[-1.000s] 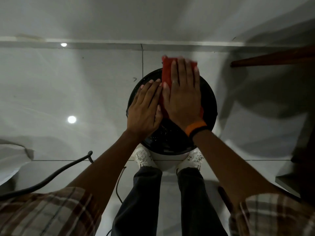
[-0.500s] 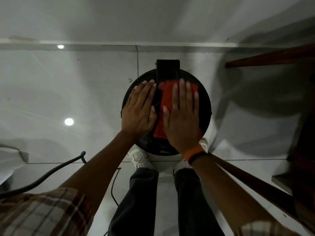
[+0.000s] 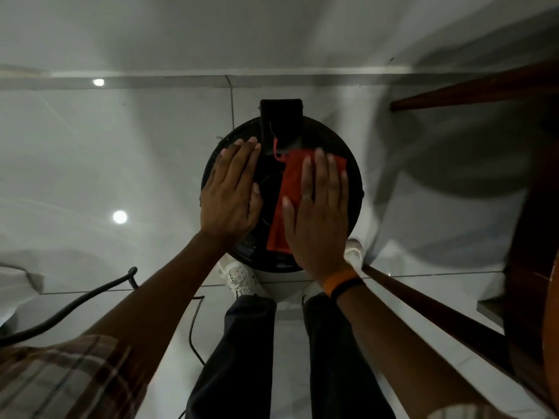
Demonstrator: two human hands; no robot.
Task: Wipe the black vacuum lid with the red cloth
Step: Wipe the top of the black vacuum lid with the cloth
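The round black vacuum lid (image 3: 352, 189) stands on the white floor just beyond my feet, with a black block-shaped part (image 3: 281, 119) at its far edge. A red cloth (image 3: 287, 195) lies folded on the right half of the lid. My right hand (image 3: 317, 213) presses flat on the cloth, fingers spread and pointing away from me. My left hand (image 3: 231, 192) rests flat on the lid's left side, holding nothing. A loose red thread (image 3: 275, 148) trails from the cloth's far corner.
A dark wooden chair or table leg (image 3: 438, 309) slants across the floor to the right, with a rounded wooden part (image 3: 529, 267) at the right edge. A black hose (image 3: 69, 309) and thin cable (image 3: 193, 328) lie on the left. White fabric (image 3: 15, 285) sits far left.
My right hand has slid the red cloth back toward me and to the right, uncovering the black block at the lid's far edge. My left hand stayed on the lid's left side.
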